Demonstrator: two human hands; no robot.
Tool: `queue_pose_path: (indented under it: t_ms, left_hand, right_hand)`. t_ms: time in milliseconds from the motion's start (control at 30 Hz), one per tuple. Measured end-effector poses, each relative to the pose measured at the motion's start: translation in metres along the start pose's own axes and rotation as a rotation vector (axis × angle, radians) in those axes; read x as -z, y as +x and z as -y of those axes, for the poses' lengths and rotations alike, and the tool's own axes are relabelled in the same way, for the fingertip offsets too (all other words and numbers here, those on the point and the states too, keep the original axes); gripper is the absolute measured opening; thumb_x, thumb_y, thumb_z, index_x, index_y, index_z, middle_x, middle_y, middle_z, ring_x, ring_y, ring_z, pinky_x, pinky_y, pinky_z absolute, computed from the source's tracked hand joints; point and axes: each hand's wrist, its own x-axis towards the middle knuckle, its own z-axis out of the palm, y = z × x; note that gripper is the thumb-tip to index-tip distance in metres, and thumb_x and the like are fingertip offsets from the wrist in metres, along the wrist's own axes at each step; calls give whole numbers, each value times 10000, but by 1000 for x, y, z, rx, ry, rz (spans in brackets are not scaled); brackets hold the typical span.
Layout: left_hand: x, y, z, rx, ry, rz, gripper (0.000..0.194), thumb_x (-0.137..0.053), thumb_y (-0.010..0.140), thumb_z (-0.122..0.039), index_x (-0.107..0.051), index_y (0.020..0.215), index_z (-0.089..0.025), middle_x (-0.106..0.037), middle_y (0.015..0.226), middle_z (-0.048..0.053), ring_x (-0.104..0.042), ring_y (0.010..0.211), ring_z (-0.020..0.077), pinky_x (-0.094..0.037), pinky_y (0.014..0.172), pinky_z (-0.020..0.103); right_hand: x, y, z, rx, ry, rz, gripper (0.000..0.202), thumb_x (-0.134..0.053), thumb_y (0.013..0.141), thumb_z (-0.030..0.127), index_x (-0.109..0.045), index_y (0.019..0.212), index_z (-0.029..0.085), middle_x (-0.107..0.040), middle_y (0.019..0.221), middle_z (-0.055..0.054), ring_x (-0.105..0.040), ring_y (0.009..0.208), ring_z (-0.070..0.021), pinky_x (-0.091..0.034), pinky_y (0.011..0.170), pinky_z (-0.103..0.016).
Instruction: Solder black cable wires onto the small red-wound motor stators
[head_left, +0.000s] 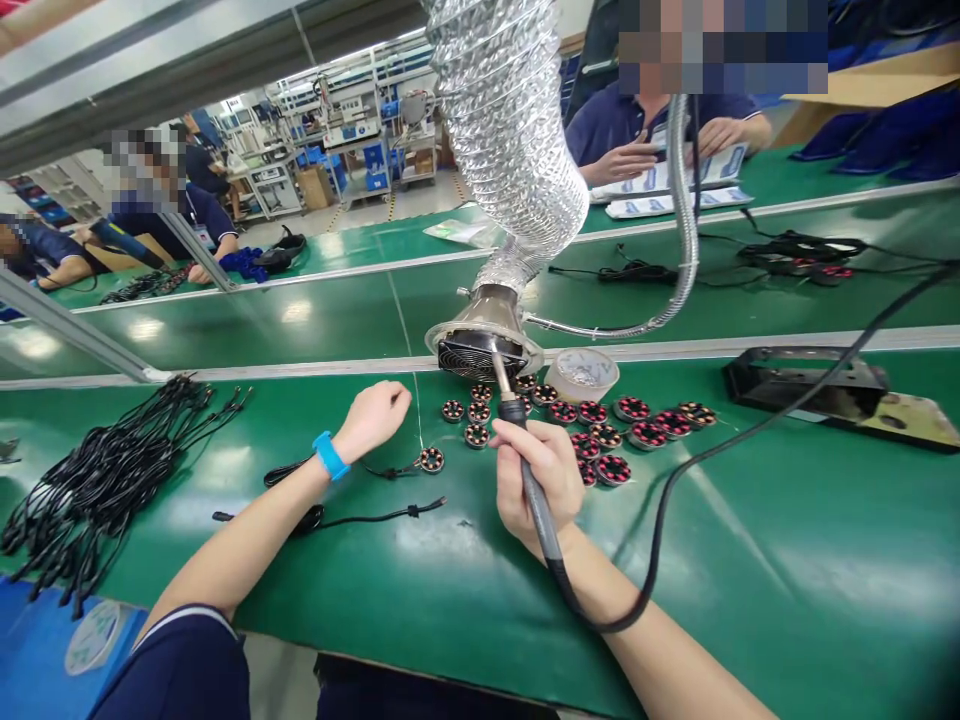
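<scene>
My right hand (541,480) is wrapped round the handle of a soldering iron (534,490), its metal tip pointing up in front of the fume extractor hood (487,335). Closed and wearing a blue wristband (331,456), my left hand (373,415) hovers over the table; whatever its fingers pinch, if anything, is hidden. Below and right of that hand lies a small round motor stator (431,459) with a black cable at its side. Several stators with red or copper-coloured windings (614,469) are grouped beyond and right of my right hand. Another black cable (382,517) lies nearer me.
A pile of black cables (112,480) covers the left of the green table (420,620). A tape roll (583,375) stands by the hood, under a silver duct (517,130). At right is a black metal holder (810,390). The iron's cord loops rightward. Co-workers sit across.
</scene>
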Motion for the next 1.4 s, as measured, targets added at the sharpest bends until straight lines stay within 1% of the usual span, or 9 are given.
queue_pose_path:
  t_ms: [100,233,400,533,600,833,1067,1233,1400]
  left_hand:
    - [13,-31,10,56,-123,154,369,-435,934,-384,-722,833,-176,-718,830,54,-635,742,193,-473,703,285]
    - [8,-61,9,19,-278,336,354,-518,893,-449,-726,864,-164,-723,880,46,-624,778,180,-446,690,258]
    - [0,-65,10,46,-376,363,303,-575,857,-429,-702,848,-155,-691,795,30,-581,715,160,-411,643,250]
    - [-6,-63,17,104,-517,372,297,-579,852,-424,-672,827,-143,-653,737,23,-563,666,145,-419,629,249]
    - [-11,-63,18,131,-574,361,301,-587,843,-431,-669,824,-142,-650,721,20,-556,644,141,-422,619,251]
    - [-27,-61,19,141,-637,234,325,-610,822,-448,-709,795,-140,-728,822,55,-612,769,179,-456,743,279]
    - [-25,-62,16,161,-665,249,312,-624,825,-442,-705,806,-142,-726,843,55,-623,798,180,-462,766,275]
    - [-23,-61,16,196,-714,281,296,-627,826,-433,-680,794,-143,-682,743,21,-586,685,140,-454,690,253]
    - [-28,-60,17,151,-705,238,276,-649,818,-406,-724,788,-142,-743,839,55,-638,788,176,-471,780,273]
  right_hand:
    - [-4,-5,3,54,31,109,500,-544,906,80,-542,1369,270,-644,905,-62,-638,778,-187,-553,680,-322]
    - [-13,-16,2,112,-15,221,442,-558,918,96,-572,1331,249,-659,970,-86,-667,811,-185,-559,703,-313]
    - [-27,-26,-2,-27,36,404,360,-553,939,120,-576,1278,238,-639,1057,-98,-691,886,-189,-583,771,-321]
    - [-32,-33,-5,-125,149,596,453,-578,922,148,-485,1359,222,-580,1245,-139,-677,1062,-218,-582,867,-347]
    - [-34,-37,-7,-157,187,657,473,-552,929,138,-458,1382,235,-560,1282,-136,-680,1074,-208,-578,893,-348]
    - [-36,-39,-8,-222,215,675,444,-543,930,127,-477,1350,255,-562,1227,-108,-692,1038,-199,-581,903,-355]
    - [-33,-35,-7,-204,202,673,428,-548,922,126,-490,1333,231,-556,1198,-112,-696,954,-181,-588,843,-331]
    - [-32,-31,-6,-186,192,661,427,-543,915,118,-500,1325,231,-566,1174,-107,-690,952,-176,-584,831,-319]
    - [-32,-33,-6,-189,203,674,428,-533,916,105,-489,1323,228,-554,1194,-111,-688,944,-170,-579,838,-317]
